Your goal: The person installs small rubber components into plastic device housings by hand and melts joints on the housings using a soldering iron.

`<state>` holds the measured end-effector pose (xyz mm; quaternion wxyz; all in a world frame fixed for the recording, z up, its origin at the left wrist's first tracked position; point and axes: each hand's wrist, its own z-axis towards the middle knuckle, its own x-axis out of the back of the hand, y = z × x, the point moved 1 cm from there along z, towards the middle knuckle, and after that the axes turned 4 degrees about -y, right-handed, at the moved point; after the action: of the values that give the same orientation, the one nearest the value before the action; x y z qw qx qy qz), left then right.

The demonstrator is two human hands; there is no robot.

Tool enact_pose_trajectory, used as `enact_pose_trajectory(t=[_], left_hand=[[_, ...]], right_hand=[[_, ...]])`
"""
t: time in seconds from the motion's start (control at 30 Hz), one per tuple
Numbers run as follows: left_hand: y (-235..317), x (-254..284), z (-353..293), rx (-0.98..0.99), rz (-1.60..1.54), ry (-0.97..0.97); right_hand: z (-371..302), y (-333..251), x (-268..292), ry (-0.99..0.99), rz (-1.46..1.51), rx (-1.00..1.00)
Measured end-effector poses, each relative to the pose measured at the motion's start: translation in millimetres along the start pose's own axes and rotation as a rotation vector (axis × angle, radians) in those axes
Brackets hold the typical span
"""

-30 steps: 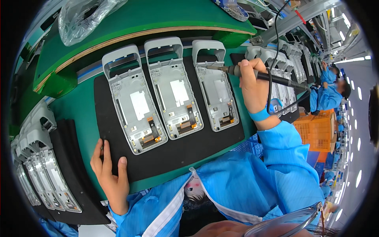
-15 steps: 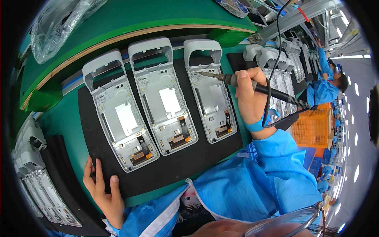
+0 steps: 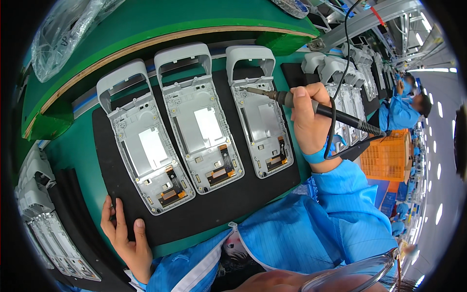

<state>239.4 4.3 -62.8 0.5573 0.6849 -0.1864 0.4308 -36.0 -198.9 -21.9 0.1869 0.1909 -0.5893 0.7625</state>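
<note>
Three grey plastic device housings lie on a black foam mat, each with a raised hood at its far end. Closed around a corded soldering iron, my right hand is over the right housing. The iron's tip is at that housing's upper left corner; whether it touches, I cannot tell. Each housing, including the middle one and the left one, carries a flex cable near its lower end. My left hand rests with fingers spread on the mat's lower left edge, holding nothing.
A green shelf with a wooden edge runs along the back, clear plastic wrap at its left. More housings stand at far left and others at right. Beyond are an orange crate and a co-worker in blue.
The left and middle housings and the mat appear slightly further left in view. Both hands and the iron stay nearly in place. The co-worker at right has moved an arm.
</note>
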Motion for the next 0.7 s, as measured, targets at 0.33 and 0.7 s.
enact_pose_trajectory(t=[0.33,0.7], left_hand=[[-1.2,0.3,-0.1,-0.006,0.020,-0.017],[-0.8,0.4,-0.4,0.001,0.006,-0.007]], right_hand=[[-0.3,-0.3,-0.8,0.009,0.074,-0.018],[-1.1,-2.2,1.1,0.032,-0.005,0.053]])
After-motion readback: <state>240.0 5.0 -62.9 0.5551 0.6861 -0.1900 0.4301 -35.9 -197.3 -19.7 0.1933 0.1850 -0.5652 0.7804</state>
